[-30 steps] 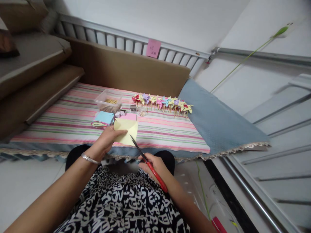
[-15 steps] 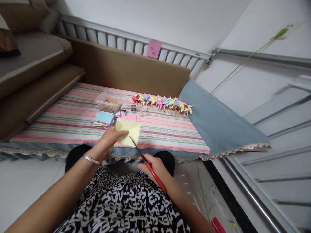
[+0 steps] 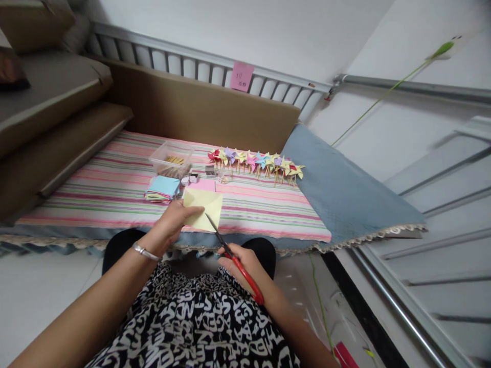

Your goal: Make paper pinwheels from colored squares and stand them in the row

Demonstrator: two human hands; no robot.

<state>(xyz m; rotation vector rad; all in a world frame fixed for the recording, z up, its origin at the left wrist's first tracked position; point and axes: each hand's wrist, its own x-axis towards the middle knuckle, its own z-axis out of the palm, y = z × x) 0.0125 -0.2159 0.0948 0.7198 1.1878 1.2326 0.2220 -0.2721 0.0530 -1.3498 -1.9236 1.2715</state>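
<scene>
My left hand [image 3: 172,222] pinches a pale yellow paper square [image 3: 205,207] and holds it up in front of me, above the bed's near edge. My right hand [image 3: 245,266] grips red-handled scissors [image 3: 233,260]; their dark blades run up and to the left and meet the paper's lower edge. Both hands are closed round what they hold. A silver bangle sits on my left wrist.
On the striped blanket [image 3: 115,189] lie a stack of coloured paper squares [image 3: 163,187], a pink sheet [image 3: 203,184], a clear plastic box [image 3: 171,159], small boxes and a row of paper pinwheels [image 3: 255,162]. A brown cushion and a railing stand behind.
The yellow paper has shifted slightly right and turned a little in my left hand. The scissor blades stay at its lower edge.
</scene>
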